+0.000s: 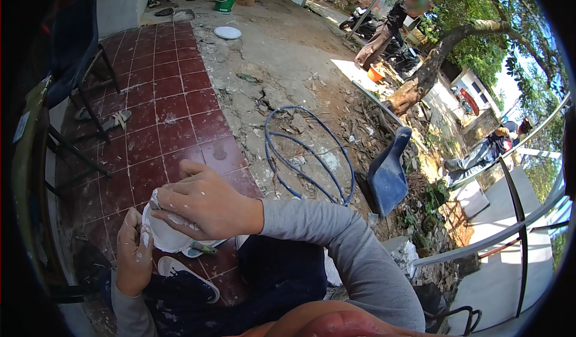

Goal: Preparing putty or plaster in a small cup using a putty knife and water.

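Observation:
A white, round, shallow bowl (171, 236) smeared with white paste is tilted in front of me, above the tiles. My left hand (134, 254) grips its left rim, thumb and fingers flecked with white. My right hand (207, 200) reaches across over the bowl, its fingers closed near the far left rim. Something small and greyish-white shows at those fingertips, too little to name. A green-handled tool (205, 248) lies below the bowl, its head hidden. My shoe (187, 277) is on the tiles beneath.
Dark chairs (75, 43) stand at left beside sandals (117, 120). A blue hose (270, 142) coils on cracked ground near a blue plastic seat (389, 172). Farther off are a white lid (227, 33), a green-and-white bucket (226, 1) and two people (393, 25).

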`<state>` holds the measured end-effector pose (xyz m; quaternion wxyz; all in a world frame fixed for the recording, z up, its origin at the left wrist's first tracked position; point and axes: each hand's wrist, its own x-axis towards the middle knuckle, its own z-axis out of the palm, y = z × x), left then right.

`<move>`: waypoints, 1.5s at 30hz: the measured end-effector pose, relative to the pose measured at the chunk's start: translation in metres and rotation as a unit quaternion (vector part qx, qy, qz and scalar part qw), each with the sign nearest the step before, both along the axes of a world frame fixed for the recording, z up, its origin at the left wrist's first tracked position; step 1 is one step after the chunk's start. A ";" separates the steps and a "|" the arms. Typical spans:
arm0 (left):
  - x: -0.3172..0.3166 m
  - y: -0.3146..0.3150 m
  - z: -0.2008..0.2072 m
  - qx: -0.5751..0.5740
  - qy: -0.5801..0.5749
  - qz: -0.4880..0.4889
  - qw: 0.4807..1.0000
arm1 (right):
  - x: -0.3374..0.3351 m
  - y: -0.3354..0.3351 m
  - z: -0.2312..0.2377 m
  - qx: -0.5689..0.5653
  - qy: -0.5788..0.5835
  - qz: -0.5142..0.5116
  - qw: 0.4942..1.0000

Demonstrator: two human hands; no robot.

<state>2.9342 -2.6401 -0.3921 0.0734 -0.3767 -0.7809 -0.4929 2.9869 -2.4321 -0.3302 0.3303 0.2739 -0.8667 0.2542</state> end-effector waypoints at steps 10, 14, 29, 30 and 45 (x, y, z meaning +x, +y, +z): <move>-0.002 0.000 0.016 -0.021 -0.119 -0.065 0.991 | -0.001 -0.001 -0.002 -0.018 0.008 0.046 0.999; 0.001 0.000 0.017 -0.050 -0.133 -0.062 0.988 | 0.001 -0.001 -0.002 -0.044 0.012 0.037 0.998; 0.000 -0.001 0.003 0.015 -0.143 -0.060 0.988 | 0.005 -0.003 -0.003 -0.005 -0.024 0.073 0.997; 0.000 -0.001 0.006 0.003 -0.150 -0.081 0.985 | 0.005 -0.004 -0.003 -0.015 -0.035 0.085 0.996; -0.010 -0.019 -0.006 -0.044 -0.187 -0.052 0.980 | -0.001 -0.004 -0.009 -0.026 -0.001 0.024 0.999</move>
